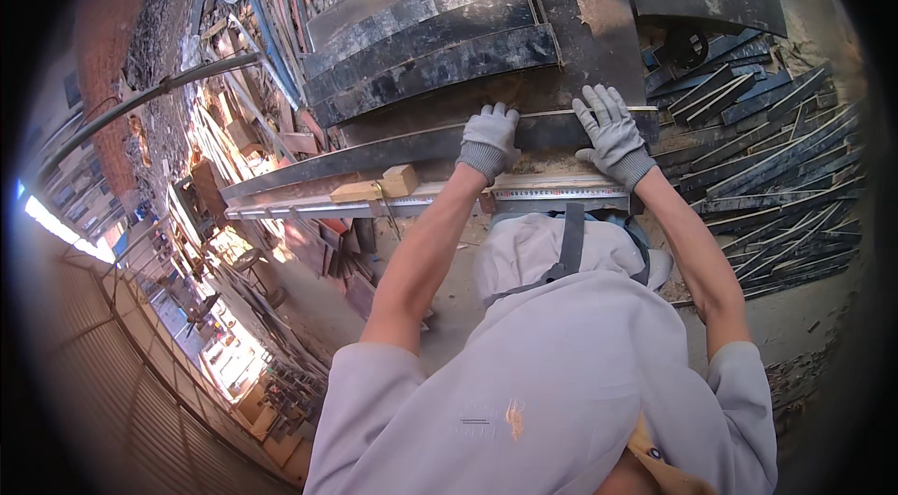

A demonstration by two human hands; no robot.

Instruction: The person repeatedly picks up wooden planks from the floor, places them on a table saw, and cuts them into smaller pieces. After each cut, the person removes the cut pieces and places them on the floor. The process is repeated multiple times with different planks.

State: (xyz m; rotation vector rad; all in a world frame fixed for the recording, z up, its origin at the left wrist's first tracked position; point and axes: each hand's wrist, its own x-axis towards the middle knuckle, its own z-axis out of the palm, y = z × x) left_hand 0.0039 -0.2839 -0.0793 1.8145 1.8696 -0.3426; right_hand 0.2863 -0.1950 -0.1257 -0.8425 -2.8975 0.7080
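A long, dark-faced board strip [374, 151] lies lengthwise across the metal table [599, 36] in front of me. My left hand [491, 141], in a grey knit glove, is closed over the strip, its fingers bent at the far edge. Farther right, my gloved right hand [613, 132] rests on the same strip near its right end. Its fingers are spread and stretched out, with the thumb apart toward me. Beyond both hands, a stack of shorter dark board strips [435, 55] sits on the table.
Along the near rail runs a measuring scale [552, 193]. A light wood block [399, 181] is on the rail left of my left arm. Many dark offcut strips [767, 167] are heaped at the right. Scrap wood [234, 121] and poles litter the left side.
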